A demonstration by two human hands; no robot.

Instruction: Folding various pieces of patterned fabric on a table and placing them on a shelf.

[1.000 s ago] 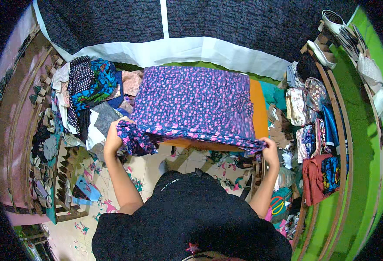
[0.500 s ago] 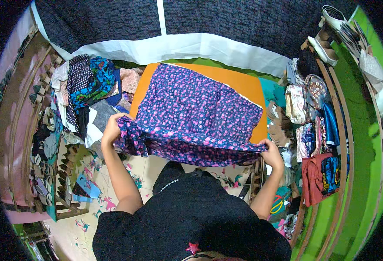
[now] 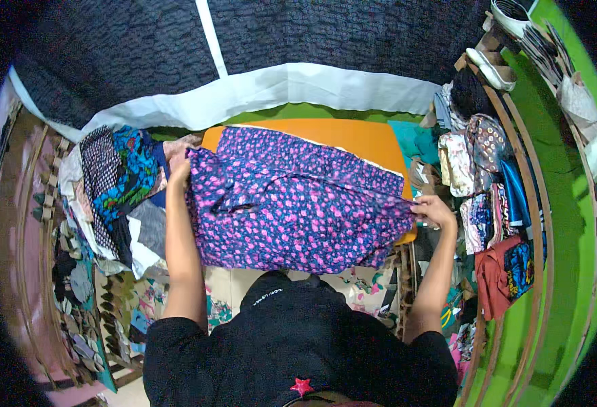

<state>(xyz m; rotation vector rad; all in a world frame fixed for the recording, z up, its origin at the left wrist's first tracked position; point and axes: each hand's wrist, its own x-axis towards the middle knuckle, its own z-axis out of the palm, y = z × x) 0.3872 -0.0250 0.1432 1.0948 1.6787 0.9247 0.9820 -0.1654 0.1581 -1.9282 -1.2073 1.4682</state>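
A dark blue fabric piece [image 3: 292, 210] with pink flowers spreads over an orange board [image 3: 353, 130], its near part hanging past the board's near edge toward my body. My left hand [image 3: 178, 171] grips the cloth at its left edge. At the opposite edge, my right hand [image 3: 434, 211] pinches a gathered corner between thumb and fingers. Between the hands the cloth is stretched, with a fold running across it and a few wrinkles near the left. A pale edge of the cloth shows along its far right side.
Piled clothes [image 3: 119, 176] lie left of the board. On the right, folded garments [image 3: 471, 163] rest beside a wooden rack [image 3: 526, 183], with a rust-red cloth [image 3: 496, 281] hanging lower. Fabric scraps dot the tiled floor [image 3: 227, 292]. A dark curtain with a white border [image 3: 285, 88] hangs behind.
Both hands have moved: the left farther away from my body, the right slightly up and outward. The near part of the cloth, bunched before, is now spread between them.
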